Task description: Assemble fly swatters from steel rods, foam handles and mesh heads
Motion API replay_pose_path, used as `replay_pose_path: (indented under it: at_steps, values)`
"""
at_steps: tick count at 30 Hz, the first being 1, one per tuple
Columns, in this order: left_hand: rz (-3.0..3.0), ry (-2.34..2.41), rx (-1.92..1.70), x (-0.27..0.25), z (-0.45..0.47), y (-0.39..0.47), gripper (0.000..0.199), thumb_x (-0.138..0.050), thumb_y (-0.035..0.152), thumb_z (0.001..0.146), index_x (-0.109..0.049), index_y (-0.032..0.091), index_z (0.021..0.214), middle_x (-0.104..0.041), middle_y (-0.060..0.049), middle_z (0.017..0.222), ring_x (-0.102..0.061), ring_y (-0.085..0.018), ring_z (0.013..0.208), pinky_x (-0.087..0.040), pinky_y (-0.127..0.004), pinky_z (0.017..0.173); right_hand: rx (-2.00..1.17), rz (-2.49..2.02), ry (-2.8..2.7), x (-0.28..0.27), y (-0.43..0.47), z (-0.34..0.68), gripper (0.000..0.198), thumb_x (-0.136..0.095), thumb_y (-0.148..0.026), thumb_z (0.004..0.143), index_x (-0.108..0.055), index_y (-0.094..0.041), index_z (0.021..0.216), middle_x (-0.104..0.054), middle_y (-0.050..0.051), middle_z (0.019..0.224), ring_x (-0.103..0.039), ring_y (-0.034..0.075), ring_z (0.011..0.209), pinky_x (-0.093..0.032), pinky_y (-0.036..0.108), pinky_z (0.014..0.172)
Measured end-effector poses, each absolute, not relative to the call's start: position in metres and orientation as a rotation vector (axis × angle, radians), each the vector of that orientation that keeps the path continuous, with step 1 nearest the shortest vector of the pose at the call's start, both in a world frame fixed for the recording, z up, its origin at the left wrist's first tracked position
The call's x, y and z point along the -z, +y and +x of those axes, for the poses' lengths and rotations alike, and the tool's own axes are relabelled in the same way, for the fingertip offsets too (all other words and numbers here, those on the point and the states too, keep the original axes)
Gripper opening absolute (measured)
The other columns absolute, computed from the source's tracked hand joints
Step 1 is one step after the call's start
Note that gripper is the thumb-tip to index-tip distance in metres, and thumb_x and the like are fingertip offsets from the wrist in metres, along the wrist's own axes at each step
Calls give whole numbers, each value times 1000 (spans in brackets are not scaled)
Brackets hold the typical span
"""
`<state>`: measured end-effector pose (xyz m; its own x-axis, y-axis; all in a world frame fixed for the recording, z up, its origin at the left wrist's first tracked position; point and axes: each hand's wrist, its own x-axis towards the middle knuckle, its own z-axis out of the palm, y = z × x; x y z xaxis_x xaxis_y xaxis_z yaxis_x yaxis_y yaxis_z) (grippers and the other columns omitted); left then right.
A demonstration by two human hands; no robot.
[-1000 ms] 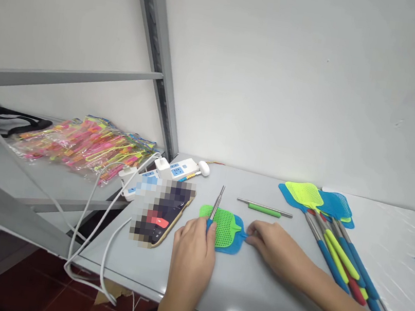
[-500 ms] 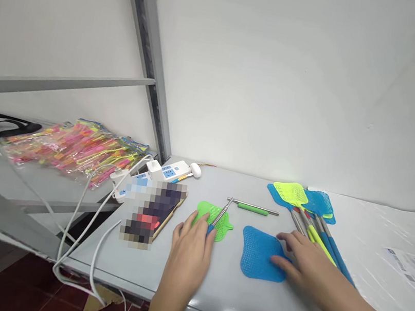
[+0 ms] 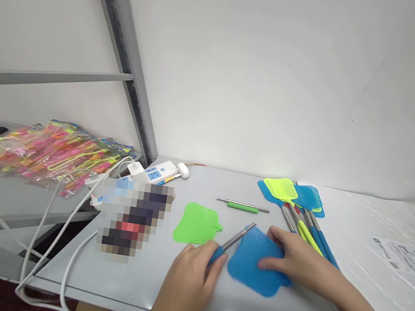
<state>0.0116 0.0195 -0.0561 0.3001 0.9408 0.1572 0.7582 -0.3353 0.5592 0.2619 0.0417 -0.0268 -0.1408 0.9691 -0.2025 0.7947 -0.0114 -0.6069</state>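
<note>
My left hand (image 3: 193,278) is closed around the blue grip of a telescopic handle (image 3: 236,240), whose metal rod points up and to the right. With thumb and fingers, my right hand (image 3: 289,256) grips a blue fly swatter head (image 3: 257,264), slightly tilted at the table's front. The rod's tip reaches the swatter head's upper left edge in view; I cannot tell whether they touch. Left of them a green fly swatter head (image 3: 197,224) lies flat. Behind it rests another handle with a green grip (image 3: 242,207).
Several fly swatters with yellow and blue heads (image 3: 282,189) are stacked at the back right, beside a white plastic package (image 3: 389,219). At the left are a power strip (image 3: 162,172), white cables (image 3: 76,224), a pixelated object (image 3: 138,223) and bagged colourful items (image 3: 52,150) on a shelf.
My left hand has lifted the blue-gripped handle off the green head and moved it right. My right hand has taken hold of the blue head and turned it. The view has shifted slightly.
</note>
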Motion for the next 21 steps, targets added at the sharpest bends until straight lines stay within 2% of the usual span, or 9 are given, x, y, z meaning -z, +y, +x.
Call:
replay_pose_path:
  at_steps: [2, 4, 8, 11, 13, 15, 17, 19, 21]
  values:
    - [2175, 1544, -622, 57, 12, 21, 26, -35, 37, 99, -56, 24, 93, -64, -3, 82, -57, -24, 81, -39, -34, 70, -891, -1808, -1897, 20, 36, 271, 34, -60, -55, 81, -54, -22, 74, -59, 0, 73, -53, 18, 67, -38, 29, 58]
    - [2164, 1555, -587, 58, 12, 22, 28, -31, 38, 100, -56, 24, 96, -64, -3, 81, -56, -24, 80, -39, -34, 69, -947, -1782, -1689, 18, 30, 281, 37, -53, -56, 86, -55, -22, 73, -58, 1, 71, -52, 17, 64, -38, 29, 57]
    - [2199, 1545, -546, 60, 13, 25, 30, -30, 38, 100, -56, 24, 96, -64, -2, 78, -55, -25, 78, -39, -34, 69, -1043, -1656, -1026, 23, 24, 289, 35, -58, -53, 83, -50, -22, 68, -47, -3, 53, -42, 13, 46, -31, 26, 43]
    - [2238, 1529, -528, 62, 12, 26, 31, -30, 39, 100, -57, 24, 96, -64, -2, 77, -55, -25, 77, -39, -35, 70, -1041, -1335, -755, 27, 25, 278, 37, -65, -47, 81, -43, -22, 65, -37, -8, 49, -32, 8, 41, -29, 23, 41]
    - [2247, 1519, -507, 62, 11, 25, 32, -30, 41, 100, -57, 25, 97, -65, -2, 78, -55, -25, 79, -39, -35, 70, -1038, -1153, -705, 26, 27, 268, 32, -67, -42, 81, -47, -21, 69, -46, -7, 55, -36, 6, 42, -34, 21, 44]
    - [2241, 1507, -486, 62, 9, 25, 33, -29, 42, 100, -58, 25, 99, -65, -2, 80, -55, -25, 81, -39, -35, 70, -1020, -1062, -676, 25, 29, 262, 24, -69, -39, 81, -55, -19, 80, -58, -3, 68, -48, 8, 49, -41, 22, 49]
    - [2231, 1490, -472, 61, 8, 25, 33, -30, 43, 100, -58, 26, 100, -66, -1, 83, -56, -25, 82, -39, -34, 70, -1002, -1042, -646, 24, 30, 260, 25, -71, -37, 79, -60, -18, 91, -65, 2, 79, -59, 12, 57, -47, 24, 53]
    - [2231, 1476, -471, 60, 8, 25, 32, -31, 43, 99, -59, 28, 101, -68, 0, 87, -56, -24, 84, -40, -34, 71, -976, -1052, -618, 23, 29, 259, 26, -71, -36, 78, -61, -16, 93, -68, 4, 82, -64, 16, 61, -49, 26, 53]
    - [2235, 1465, -478, 59, 8, 25, 31, -32, 43, 99, -59, 28, 102, -69, 0, 94, -57, -24, 86, -41, -34, 72, -975, -1071, -611, 24, 27, 258, 22, -67, -36, 80, -62, -15, 85, -67, 4, 75, -65, 17, 57, -49, 27, 50]
